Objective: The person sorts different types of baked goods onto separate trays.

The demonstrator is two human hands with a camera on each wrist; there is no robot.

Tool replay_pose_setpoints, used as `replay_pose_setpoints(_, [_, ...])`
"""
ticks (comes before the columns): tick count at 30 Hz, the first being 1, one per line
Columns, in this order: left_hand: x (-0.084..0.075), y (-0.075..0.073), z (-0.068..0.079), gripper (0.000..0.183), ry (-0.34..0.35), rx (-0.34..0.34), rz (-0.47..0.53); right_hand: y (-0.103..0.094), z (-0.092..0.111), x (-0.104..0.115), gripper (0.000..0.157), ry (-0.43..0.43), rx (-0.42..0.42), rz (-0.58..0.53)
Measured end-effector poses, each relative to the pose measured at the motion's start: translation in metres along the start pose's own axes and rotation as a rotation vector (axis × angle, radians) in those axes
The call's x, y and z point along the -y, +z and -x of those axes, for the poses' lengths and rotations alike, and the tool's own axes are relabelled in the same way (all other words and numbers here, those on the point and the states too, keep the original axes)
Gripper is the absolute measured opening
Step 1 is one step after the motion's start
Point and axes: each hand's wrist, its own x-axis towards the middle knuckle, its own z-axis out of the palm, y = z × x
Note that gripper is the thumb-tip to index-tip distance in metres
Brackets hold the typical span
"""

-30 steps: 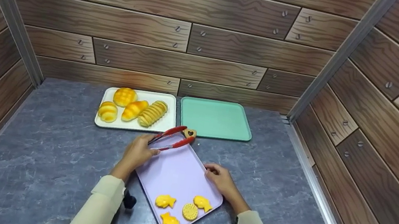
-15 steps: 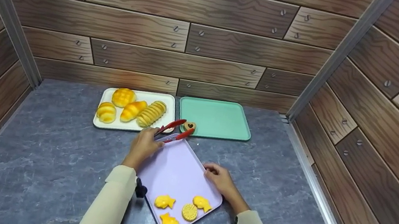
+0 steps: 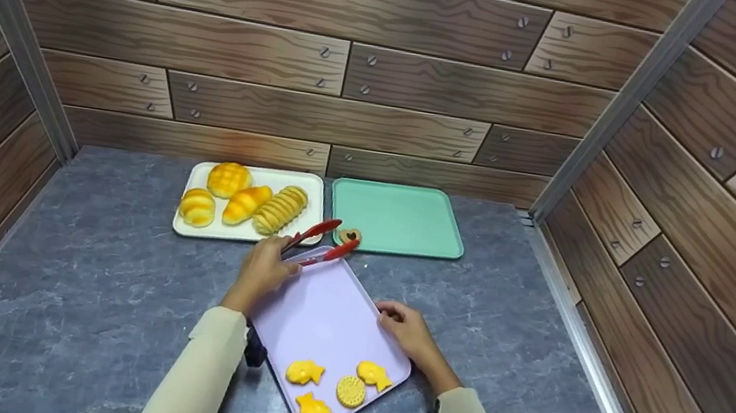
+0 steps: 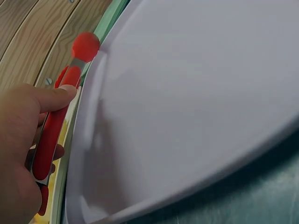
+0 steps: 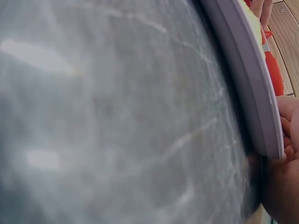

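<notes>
My left hand grips a pair of tongs with red tips, its thumb lying along one arm in the left wrist view. The tong tips are spread on either side of a brown cookie with a dark heart centre. This cookie is at the near left corner of the green tray, partly hidden by a tip. My right hand pinches the right rim of the lilac tray. Several yellow pieces lie at the tray's near end, among them a fish-shaped piece and a round cookie.
A white tray holding several breads, including a twisted roll, stands left of the green tray. Wood-patterned walls enclose the grey marbled table at the back and sides.
My left hand has carried the cookie in the tongs forward, from over the lilac tray's far corner to the green tray's corner. The cookie now sits slightly lower. My right hand stays put.
</notes>
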Motion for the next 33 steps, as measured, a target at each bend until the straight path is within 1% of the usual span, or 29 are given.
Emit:
replay_pose_setpoints(4, [0.001,-0.002,0.006,0.06,-0.001,-0.003,0.028,0.0,0.0,0.0,0.028,-0.01,-0.002,0.004])
replay_pose_setpoints(7, [0.001,-0.005,0.013,0.062,0.006,0.003,0.053,0.0,0.0,0.0,0.027,-0.01,-0.003,0.004])
replay_pose_setpoints(13, [-0.001,-0.013,0.036,0.064,-0.002,0.045,0.129,0.0,0.0,0.0,0.027,-0.009,-0.01,0.002])
replay_pose_setpoints(16, [-0.004,-0.017,0.05,0.065,0.012,0.066,0.147,0.0,-0.001,-0.001,0.027,-0.011,-0.018,0.0])
replay_pose_setpoints(19, [-0.006,-0.02,0.066,0.064,0.051,0.085,0.136,0.0,-0.002,-0.002,0.026,-0.019,-0.025,0.008])
replay_pose_setpoints(22, [-0.007,-0.023,0.083,0.063,0.095,0.1,0.097,0.0,-0.002,-0.002,0.026,-0.035,-0.027,-0.015])
replay_pose_setpoints(24, [-0.007,-0.025,0.093,0.062,0.127,0.11,0.081,0.0,0.002,0.006,0.027,-0.04,-0.019,-0.023])
replay_pose_setpoints(26, [-0.006,-0.027,0.102,0.062,0.154,0.125,0.068,0.0,0.002,0.007,0.027,-0.048,-0.018,-0.037])
replay_pose_setpoints(29, [-0.005,-0.031,0.114,0.061,0.197,0.151,0.065,0.001,0.002,0.006,0.026,-0.055,-0.021,-0.028])
replay_pose_setpoints(31, [-0.003,-0.033,0.12,0.061,0.228,0.167,0.06,0.002,-0.002,-0.003,0.026,-0.065,-0.028,-0.027])
replay_pose_setpoints(33, [-0.001,-0.036,0.125,0.059,0.252,0.184,0.056,0.003,-0.002,-0.003,0.025,-0.064,-0.027,-0.026])
